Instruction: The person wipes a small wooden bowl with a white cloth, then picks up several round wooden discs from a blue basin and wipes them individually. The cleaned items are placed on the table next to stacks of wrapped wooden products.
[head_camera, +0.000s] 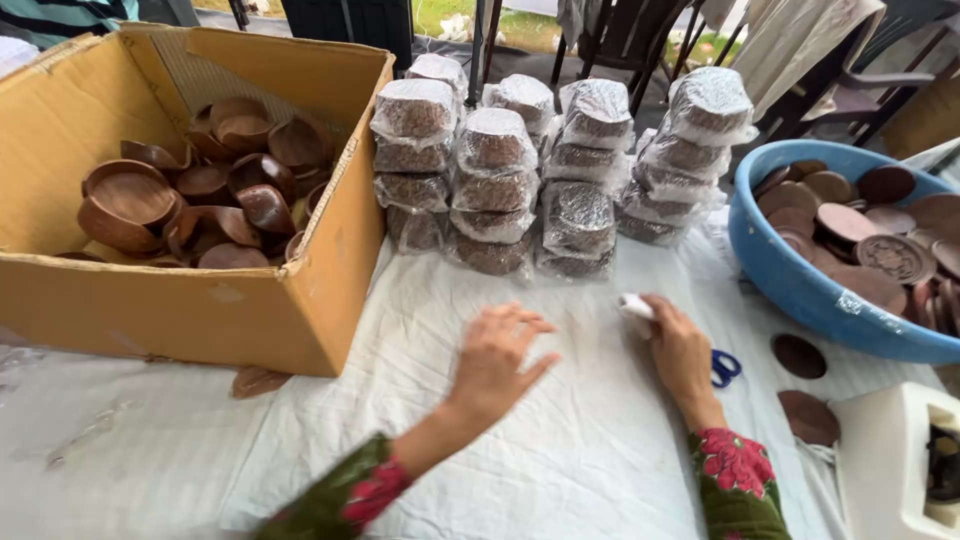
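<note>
While my left hand (495, 360) lies flat on the white cloth (560, 450) with the fingers spread apart and holding nothing, my right hand (680, 350) is closed around a small white thing (634, 306). This thing sticks out from my fist toward the left, and I cannot tell what it is. The two hands are near each other but they do not touch. Just beside my right hand, on its right side, the blue handles of scissors (724, 368) show on the cloth, partly hidden by the hand.

The cloth covers the desk. In front of my hands stand the stacks of wrapped packs (495, 190), brown round things in clear plastic, several piles close together. At my left is a big cardboard box (200, 300), open at the top, with brown wooden bowls (130, 200) heaped inside. One brown piece (258, 381) lies on the cloth just beside the bottom corner of the box. At my right a blue basin (790, 275) holds many flat brown discs (845, 222). Two more loose discs (800, 356) lie on the cloth below the basin, near a white device (885, 460) at the desk corner.
</note>
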